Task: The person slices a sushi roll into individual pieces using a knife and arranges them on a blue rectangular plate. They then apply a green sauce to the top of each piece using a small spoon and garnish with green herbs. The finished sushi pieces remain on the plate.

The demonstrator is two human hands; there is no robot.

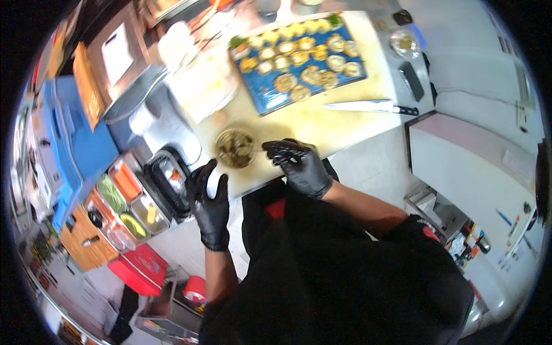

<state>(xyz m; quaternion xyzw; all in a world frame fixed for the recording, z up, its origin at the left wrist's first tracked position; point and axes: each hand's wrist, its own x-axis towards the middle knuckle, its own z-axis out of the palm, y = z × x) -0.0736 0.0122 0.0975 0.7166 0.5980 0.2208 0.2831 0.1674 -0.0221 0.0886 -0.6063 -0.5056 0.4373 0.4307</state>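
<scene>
Both hands wear black gloves. My left hand (209,202) is over the left front edge of the cutting board, fingers spread, holding nothing. My right hand (302,166) is above the board's front edge with its fingers bent together; whether something small is between them is unclear. Between the hands, slightly farther back, a round clear container (235,148) of brownish food pieces stands on the pale cutting board (302,129). Behind it lies a blue rectangular platter (269,92) with rows of sushi rolls (286,82) and green garnish at two corners. A kitchen knife (371,105) lies in front of the platter.
A white cloth or paper (200,88) lies at the board's left. Left of my hand are a black oval container (168,183) and metal trays of cut vegetables (125,179). A dark phone-like object (412,82) and a small clear bowl (404,44) are right of the board.
</scene>
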